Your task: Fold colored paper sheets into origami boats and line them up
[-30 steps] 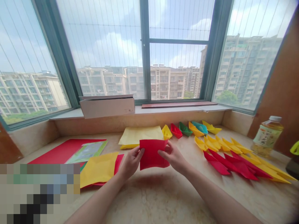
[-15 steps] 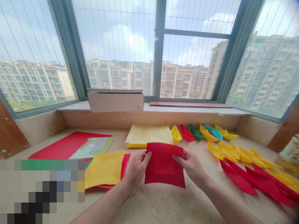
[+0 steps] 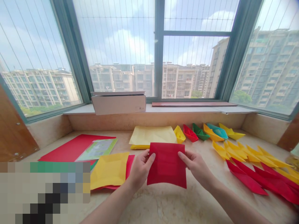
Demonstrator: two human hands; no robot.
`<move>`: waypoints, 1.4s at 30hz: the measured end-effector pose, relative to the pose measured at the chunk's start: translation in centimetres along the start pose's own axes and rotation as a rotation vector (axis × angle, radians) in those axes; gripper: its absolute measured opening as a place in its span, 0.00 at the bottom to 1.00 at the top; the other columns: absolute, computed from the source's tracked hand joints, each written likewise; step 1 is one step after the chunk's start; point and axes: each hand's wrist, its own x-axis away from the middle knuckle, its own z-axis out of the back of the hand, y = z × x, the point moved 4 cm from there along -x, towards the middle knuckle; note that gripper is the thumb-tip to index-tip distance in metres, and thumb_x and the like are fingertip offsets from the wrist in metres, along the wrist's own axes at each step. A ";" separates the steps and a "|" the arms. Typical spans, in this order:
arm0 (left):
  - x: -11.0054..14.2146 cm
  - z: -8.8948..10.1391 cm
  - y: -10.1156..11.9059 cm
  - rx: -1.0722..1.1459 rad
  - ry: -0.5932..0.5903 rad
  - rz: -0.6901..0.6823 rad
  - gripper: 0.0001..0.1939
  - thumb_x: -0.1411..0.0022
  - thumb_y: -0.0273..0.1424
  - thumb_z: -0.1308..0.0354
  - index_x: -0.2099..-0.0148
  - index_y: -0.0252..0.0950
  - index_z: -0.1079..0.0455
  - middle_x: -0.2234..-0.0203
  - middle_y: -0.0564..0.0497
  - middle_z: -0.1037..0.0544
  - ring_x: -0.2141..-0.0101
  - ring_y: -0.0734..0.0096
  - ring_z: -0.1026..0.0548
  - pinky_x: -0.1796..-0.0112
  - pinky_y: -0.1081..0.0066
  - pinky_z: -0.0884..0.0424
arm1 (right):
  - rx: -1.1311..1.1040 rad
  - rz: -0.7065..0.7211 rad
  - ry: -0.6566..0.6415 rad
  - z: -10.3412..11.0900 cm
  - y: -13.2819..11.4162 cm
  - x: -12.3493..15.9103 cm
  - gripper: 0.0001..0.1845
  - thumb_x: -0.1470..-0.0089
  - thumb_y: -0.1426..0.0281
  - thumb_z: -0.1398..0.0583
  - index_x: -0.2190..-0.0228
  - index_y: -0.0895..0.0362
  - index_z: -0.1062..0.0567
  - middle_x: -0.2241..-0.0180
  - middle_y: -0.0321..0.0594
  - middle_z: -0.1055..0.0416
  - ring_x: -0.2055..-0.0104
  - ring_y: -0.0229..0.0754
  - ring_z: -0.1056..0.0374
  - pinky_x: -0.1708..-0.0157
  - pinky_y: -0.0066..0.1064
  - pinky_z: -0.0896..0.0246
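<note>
Between my hands, a nearly square sheet of red paper (image 3: 166, 166) is held up just above the counter, its lower edge slightly curved. My left hand (image 3: 143, 165) pinches its left edge, thumb in front and fingers behind. At the right edge my right hand (image 3: 192, 161) grips it the same way. Close to my left wrist lies a yellow paper sheet (image 3: 109, 171) on top of red paper. Behind the held sheet rests a pale yellow paper stack (image 3: 153, 136).
Folded paper boats, among them a green one (image 3: 200, 132), line the back right. Flatter yellow boats (image 3: 238, 150) and red boats (image 3: 246, 179) lie nearer. Large red paper (image 3: 67, 146) and a plastic packet (image 3: 98, 150) are left. A white box (image 3: 119, 104) stands on the sill.
The view has shifted slightly, so the surroundings appear farther right. Both hands still hold the red paper, and my right hand's grip sits a little differently along its edge.
</note>
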 end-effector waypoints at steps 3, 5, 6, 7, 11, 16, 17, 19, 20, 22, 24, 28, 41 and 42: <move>0.2 -0.1 0.3 0.008 0.010 0.002 0.17 0.38 0.40 0.39 0.52 0.35 0.27 0.62 0.45 0.18 0.63 0.60 0.21 0.62 0.68 0.26 | -0.025 -0.026 0.000 0.2 0.0 -0.1 0.25 0.49 0.49 0.36 0.62 0.57 0.19 0.71 0.41 0.22 0.70 0.46 0.28 0.69 0.35 0.32; 0.3 -0.1 0.5 0.005 0.023 0.002 0.17 0.39 0.41 0.39 0.53 0.35 0.27 0.64 0.46 0.18 0.65 0.61 0.21 0.64 0.69 0.27 | -0.090 -0.036 -0.018 0.1 0.1 -0.2 0.24 0.50 0.50 0.36 0.61 0.56 0.19 0.69 0.42 0.21 0.68 0.48 0.27 0.66 0.37 0.31; 0.3 -0.1 0.6 0.003 0.032 0.008 0.18 0.40 0.42 0.38 0.53 0.35 0.27 0.65 0.46 0.18 0.66 0.62 0.21 0.66 0.69 0.27 | -0.124 -0.035 -0.025 0.0 0.1 -0.2 0.24 0.51 0.50 0.35 0.61 0.56 0.19 0.68 0.42 0.21 0.67 0.48 0.27 0.65 0.37 0.31; 0.3 -0.1 0.6 0.002 0.042 0.019 0.19 0.41 0.42 0.38 0.52 0.35 0.27 0.67 0.47 0.18 0.68 0.62 0.21 0.68 0.70 0.27 | -0.156 -0.033 -0.030 -0.1 0.0 -0.3 0.24 0.52 0.50 0.34 0.61 0.55 0.19 0.67 0.43 0.21 0.66 0.49 0.27 0.65 0.38 0.31; 0.3 -0.1 0.6 0.052 0.068 0.062 0.21 0.44 0.43 0.35 0.52 0.35 0.28 0.71 0.49 0.19 0.72 0.64 0.22 0.70 0.70 0.29 | -0.232 -0.050 -0.016 -0.1 -0.2 -0.3 0.25 0.57 0.51 0.31 0.62 0.55 0.20 0.68 0.43 0.22 0.72 0.45 0.29 0.75 0.33 0.35; 0.4 0.0 1.0 0.147 0.058 0.073 0.16 0.44 0.39 0.35 0.56 0.37 0.30 0.74 0.53 0.21 0.74 0.69 0.23 0.71 0.73 0.30 | -0.182 -0.057 0.029 0.8 0.0 -0.1 0.19 0.54 0.57 0.32 0.63 0.57 0.20 0.81 0.33 0.31 0.85 0.30 0.47 0.86 0.23 0.58; 0.4 0.1 1.1 0.154 0.059 0.084 0.15 0.44 0.39 0.35 0.57 0.38 0.30 0.76 0.54 0.22 0.76 0.70 0.24 0.72 0.74 0.31 | -0.184 -0.044 0.022 0.9 0.0 0.0 0.16 0.52 0.59 0.33 0.64 0.57 0.20 0.81 0.33 0.32 0.84 0.31 0.47 0.85 0.23 0.56; 0.4 0.3 1.1 0.146 0.069 0.101 0.14 0.45 0.39 0.35 0.60 0.39 0.32 0.79 0.57 0.25 0.80 0.74 0.28 0.76 0.77 0.34 | -0.175 -0.020 0.004 1.0 0.1 0.0 0.10 0.52 0.63 0.35 0.69 0.57 0.21 0.81 0.33 0.33 0.82 0.32 0.43 0.83 0.24 0.51; 0.4 0.4 1.1 0.137 0.076 0.100 0.14 0.45 0.39 0.35 0.61 0.39 0.33 0.80 0.58 0.26 0.81 0.76 0.29 0.78 0.78 0.36 | -0.158 -0.007 -0.002 1.0 0.1 0.0 0.08 0.52 0.65 0.36 0.71 0.57 0.21 0.80 0.33 0.33 0.82 0.33 0.42 0.82 0.25 0.49; 0.4 0.6 1.2 0.127 0.084 0.080 0.14 0.45 0.39 0.35 0.62 0.39 0.34 0.82 0.60 0.29 0.83 0.78 0.32 0.80 0.80 0.40 | -0.106 0.025 -0.004 1.0 0.1 0.0 0.06 0.53 0.68 0.37 0.74 0.57 0.22 0.80 0.33 0.32 0.81 0.33 0.42 0.82 0.26 0.48; 0.4 0.5 1.1 0.128 0.071 0.075 0.16 0.46 0.39 0.34 0.60 0.39 0.34 0.81 0.59 0.28 0.82 0.77 0.31 0.78 0.78 0.37 | -0.049 0.070 -0.008 0.9 0.0 0.0 0.05 0.54 0.70 0.39 0.75 0.57 0.22 0.79 0.34 0.31 0.81 0.34 0.42 0.81 0.26 0.47; 0.4 0.2 1.0 0.089 0.028 0.083 0.24 0.49 0.40 0.31 0.52 0.39 0.32 0.70 0.52 0.21 0.75 0.68 0.24 0.72 0.72 0.30 | 0.033 0.154 -0.010 0.8 -0.1 0.1 0.06 0.53 0.74 0.40 0.75 0.56 0.22 0.75 0.35 0.28 0.78 0.35 0.40 0.79 0.27 0.45; 0.5 -0.7 1.4 -0.046 -0.059 0.049 0.18 0.41 0.44 0.38 0.58 0.36 0.21 0.66 0.46 0.18 0.65 0.57 0.21 0.62 0.66 0.27 | -0.099 -0.060 -0.073 0.4 -0.5 0.2 0.24 0.49 0.51 0.35 0.60 0.58 0.19 0.66 0.45 0.21 0.64 0.52 0.26 0.63 0.40 0.30; 0.5 -0.7 1.3 -0.040 -0.075 0.058 0.18 0.41 0.43 0.38 0.57 0.36 0.21 0.65 0.46 0.18 0.64 0.57 0.21 0.61 0.65 0.27 | -0.122 -0.078 -0.066 0.4 -0.5 0.3 0.24 0.50 0.51 0.35 0.60 0.58 0.19 0.66 0.45 0.21 0.64 0.51 0.25 0.63 0.41 0.30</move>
